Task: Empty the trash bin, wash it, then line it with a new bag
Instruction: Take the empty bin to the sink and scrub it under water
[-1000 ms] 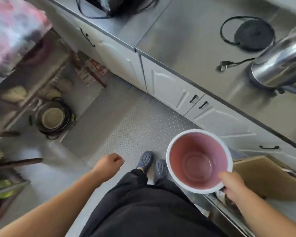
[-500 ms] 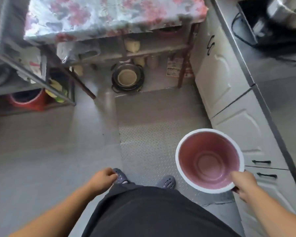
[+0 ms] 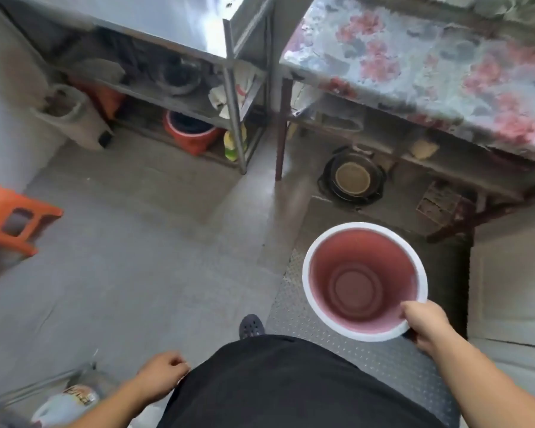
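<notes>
The trash bin [image 3: 365,281], pink inside with a white rim and no bag or rubbish in it, was held upright above the floor at four o'clock, its rim gripped by the right hand [image 3: 426,324]. Over the last second the view had been swung from the counter toward the floral tabletop [image 3: 430,72] at one o'clock, so carrying seemed underway, lining not yet begun. The left hand [image 3: 162,376], loosely curled, held nothing.

Orange plastic stool [image 3: 11,219] at left. Metal shelf rack [image 3: 233,88] holds a red bucket [image 3: 190,132]. Floral-covered table [image 3: 439,66] beside it; dark pan [image 3: 352,180] on floor beneath.
</notes>
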Demonstrator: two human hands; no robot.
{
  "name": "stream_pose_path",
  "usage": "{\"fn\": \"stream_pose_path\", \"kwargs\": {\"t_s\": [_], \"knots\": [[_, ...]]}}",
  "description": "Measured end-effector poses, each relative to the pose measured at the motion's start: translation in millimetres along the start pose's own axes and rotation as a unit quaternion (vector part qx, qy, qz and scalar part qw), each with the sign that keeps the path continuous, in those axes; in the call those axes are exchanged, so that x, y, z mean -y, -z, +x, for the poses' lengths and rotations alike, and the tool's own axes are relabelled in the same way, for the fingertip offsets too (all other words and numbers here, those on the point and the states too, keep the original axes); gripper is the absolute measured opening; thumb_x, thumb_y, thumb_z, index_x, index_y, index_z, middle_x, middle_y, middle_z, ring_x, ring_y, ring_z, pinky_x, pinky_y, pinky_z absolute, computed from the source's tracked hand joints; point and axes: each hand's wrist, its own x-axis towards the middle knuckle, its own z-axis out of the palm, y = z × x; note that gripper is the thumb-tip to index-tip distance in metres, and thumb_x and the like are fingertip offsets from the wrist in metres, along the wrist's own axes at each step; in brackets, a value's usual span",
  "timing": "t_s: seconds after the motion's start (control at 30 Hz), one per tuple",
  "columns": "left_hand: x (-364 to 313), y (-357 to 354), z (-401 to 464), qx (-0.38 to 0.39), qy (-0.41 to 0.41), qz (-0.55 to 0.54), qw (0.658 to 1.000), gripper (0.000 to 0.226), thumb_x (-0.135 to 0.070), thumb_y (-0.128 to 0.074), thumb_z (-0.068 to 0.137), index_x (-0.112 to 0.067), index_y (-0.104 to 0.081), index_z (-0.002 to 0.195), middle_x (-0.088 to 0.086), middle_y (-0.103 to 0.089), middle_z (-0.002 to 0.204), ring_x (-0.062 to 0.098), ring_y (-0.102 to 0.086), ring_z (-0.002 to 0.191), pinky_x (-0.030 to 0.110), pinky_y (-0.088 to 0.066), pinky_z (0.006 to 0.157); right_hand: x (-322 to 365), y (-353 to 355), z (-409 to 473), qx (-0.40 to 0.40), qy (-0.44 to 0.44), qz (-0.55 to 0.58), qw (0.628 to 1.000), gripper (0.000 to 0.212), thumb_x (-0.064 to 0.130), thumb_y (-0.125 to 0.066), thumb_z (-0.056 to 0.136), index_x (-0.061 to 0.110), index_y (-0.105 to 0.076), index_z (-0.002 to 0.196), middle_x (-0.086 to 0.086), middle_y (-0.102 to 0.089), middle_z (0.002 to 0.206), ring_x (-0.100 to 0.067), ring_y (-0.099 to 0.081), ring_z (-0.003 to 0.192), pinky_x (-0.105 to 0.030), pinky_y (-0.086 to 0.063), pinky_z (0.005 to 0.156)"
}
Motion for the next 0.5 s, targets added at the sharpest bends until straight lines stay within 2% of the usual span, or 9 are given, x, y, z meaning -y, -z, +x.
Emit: {"fn": "stream_pose_path", "kwargs": {"t_s": [0.1,0.3,0.37,0.43,0.5], "knots": [[33.0,45.1,12.4,-0.033,0.052,-0.094,0.994,0.023,-0.012,-0.057,0.093,-0.012,-0.058,0.070,0.006,-0.055,0.064,0.021,-0.051,0.064,0.025,-0.031,0.050,46.5,-50.8,-17.4,0.020,0.016,-0.009,1.000,0.027,-0.009,-0.051,0.076,0.004,-0.064,0.095,-0.018,-0.068,0.082,-0.032,-0.066,0.066,-0.030,-0.053,0.053],[46.7,115.8,38.9,-0.101,0.097,-0.253,0.957,0.017,-0.015,-0.055,0.094,-0.011,-0.065,0.081,0.010,-0.062,0.076,0.022,-0.052,0.067,0.026,-0.039,0.060,123.1,-120.6,-25.5,0.050,0.028,-0.052,0.997,0.031,-0.014,-0.048,0.076,0.000,-0.062,0.100,-0.019,-0.063,0.084,-0.032,-0.062,0.066,-0.029,-0.053,0.049],[35.1,131.1,46.7,-0.102,0.091,-0.249,0.959,0.018,-0.017,-0.056,0.093,-0.013,-0.063,0.077,0.007,-0.062,0.073,0.021,-0.052,0.066,0.027,-0.039,0.063,146.3,-142.2,-20.2,0.050,0.033,-0.064,0.996,0.031,-0.014,-0.050,0.077,-0.001,-0.061,0.103,-0.018,-0.062,0.082,-0.031,-0.061,0.064,-0.028,-0.053,0.044],[17.1,145.7,52.6,-0.087,0.070,-0.197,0.974,0.020,-0.022,-0.056,0.093,-0.017,-0.058,0.073,0.003,-0.057,0.068,0.019,-0.048,0.063,0.028,-0.036,0.062,170.3,-165.5,-12.9,0.048,0.039,-0.075,0.995,0.029,-0.013,-0.051,0.078,-0.003,-0.061,0.103,-0.018,-0.059,0.078,-0.030,-0.059,0.062,-0.027,-0.050,0.039],[-4.9,163.6,59.8,-0.070,0.049,-0.150,0.985,0.019,-0.028,-0.054,0.095,-0.021,-0.056,0.077,0.002,-0.057,0.072,0.018,-0.048,0.066,0.028,-0.037,0.064,195.9,-191.3,-3.6,0.052,0.036,-0.084,0.994,0.028,-0.013,-0.049,0.078,-0.005,-0.061,0.103,-0.018,-0.059,0.077,-0.031,-0.059,0.062,-0.028,-0.050,0.039]]}}
